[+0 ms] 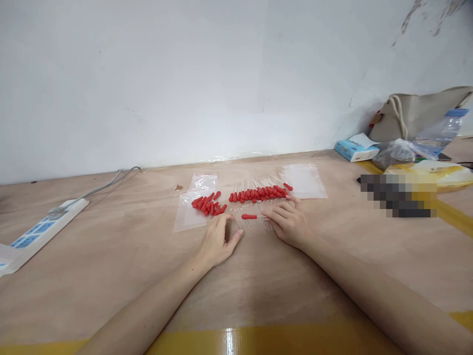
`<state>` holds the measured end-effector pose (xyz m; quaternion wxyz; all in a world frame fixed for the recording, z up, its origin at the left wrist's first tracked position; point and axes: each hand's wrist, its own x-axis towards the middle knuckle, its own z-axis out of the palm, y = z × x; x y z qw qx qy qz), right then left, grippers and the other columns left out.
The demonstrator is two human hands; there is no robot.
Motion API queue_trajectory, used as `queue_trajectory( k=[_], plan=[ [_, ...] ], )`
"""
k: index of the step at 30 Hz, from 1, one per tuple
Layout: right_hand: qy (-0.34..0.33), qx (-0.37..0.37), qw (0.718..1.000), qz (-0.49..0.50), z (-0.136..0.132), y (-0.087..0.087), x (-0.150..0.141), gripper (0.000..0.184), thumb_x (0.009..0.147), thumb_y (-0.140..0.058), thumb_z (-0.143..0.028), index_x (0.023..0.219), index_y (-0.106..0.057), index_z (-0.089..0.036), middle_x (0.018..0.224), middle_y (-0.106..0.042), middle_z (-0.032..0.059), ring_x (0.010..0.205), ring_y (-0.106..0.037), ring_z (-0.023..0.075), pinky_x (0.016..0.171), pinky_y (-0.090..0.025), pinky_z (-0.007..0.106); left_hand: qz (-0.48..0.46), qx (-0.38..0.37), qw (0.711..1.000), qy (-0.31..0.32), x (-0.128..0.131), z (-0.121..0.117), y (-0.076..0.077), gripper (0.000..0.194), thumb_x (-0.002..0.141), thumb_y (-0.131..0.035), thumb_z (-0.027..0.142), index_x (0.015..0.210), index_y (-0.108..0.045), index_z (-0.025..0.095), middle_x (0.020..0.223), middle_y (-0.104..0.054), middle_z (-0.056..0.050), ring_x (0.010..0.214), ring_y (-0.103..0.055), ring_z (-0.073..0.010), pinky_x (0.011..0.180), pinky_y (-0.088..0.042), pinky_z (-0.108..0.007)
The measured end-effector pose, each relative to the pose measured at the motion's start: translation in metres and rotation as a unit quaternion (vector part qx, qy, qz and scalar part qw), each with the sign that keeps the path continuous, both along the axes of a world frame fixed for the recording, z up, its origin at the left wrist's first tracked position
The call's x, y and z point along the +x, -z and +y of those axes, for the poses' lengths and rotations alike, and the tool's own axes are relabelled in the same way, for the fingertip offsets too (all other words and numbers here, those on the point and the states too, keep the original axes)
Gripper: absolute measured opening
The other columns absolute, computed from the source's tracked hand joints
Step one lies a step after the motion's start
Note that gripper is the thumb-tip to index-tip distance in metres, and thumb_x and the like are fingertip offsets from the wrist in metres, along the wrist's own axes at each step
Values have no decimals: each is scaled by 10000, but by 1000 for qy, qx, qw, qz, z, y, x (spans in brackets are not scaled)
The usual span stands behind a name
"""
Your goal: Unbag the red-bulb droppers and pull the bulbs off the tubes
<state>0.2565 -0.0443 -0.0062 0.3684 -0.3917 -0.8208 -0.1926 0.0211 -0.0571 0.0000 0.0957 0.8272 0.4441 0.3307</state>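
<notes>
A row of clear droppers with red rubber bulbs (258, 193) lies across the wooden table (111, 256). A heap of loose red bulbs (207, 203) rests on a clear plastic bag (188, 214) to the left. One single dropper with a red bulb (250, 216) lies apart between my hands. My right hand (288, 222) rests on the table with its fingers stretched flat, fingertips touching that dropper's clear tube. My left hand (219, 241) lies curled on its side just left of the dropper, thumb and fingers apart, holding nothing.
More clear bags lie at the back left (204, 181) and right (303, 180) of the row. A white and blue power strip (40, 231) with its cable sits far left. At the far right are a tissue pack (354, 148), a canvas bag (417, 113) and a plastic bottle (441, 130).
</notes>
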Motion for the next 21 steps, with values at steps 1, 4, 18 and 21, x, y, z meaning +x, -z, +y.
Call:
queue_trajectory(
  k=[1,4,18,21],
  plan=[
    [16,1,1000,18,1,1,1,145,841,-496,-230,898,-629,-231,726,-652,-19,715,-522,118,945,-242,369,10,-17,1000,-14,0,-1,0,384,763,-560,392,1046,-419,175,1029,-543,-92,977,-521,-224,843,-430,-392],
    [64,10,995,73,5,5,3,140,841,-503,-248,898,-629,-227,742,-658,-14,712,-537,115,920,-250,345,41,-49,998,-25,5,-4,0,631,626,-640,543,1076,-393,175,1111,-503,-120,1060,-473,-290,874,-407,-453],
    [100,-11,988,118,6,10,2,162,846,-489,-273,884,-640,-231,715,-648,-14,714,-552,116,906,-234,328,39,-103,993,40,0,16,1,391,745,-561,426,1010,-384,201,1297,-431,-153,1228,-385,-278,967,-363,-468],
    [88,-23,990,105,4,7,1,170,850,-484,-265,913,-639,-239,748,-657,-11,723,-550,115,911,-231,331,23,-80,996,40,-1,15,1,434,736,-586,411,1061,-392,199,1279,-450,-139,1203,-412,-271,954,-376,-462]
  ],
)
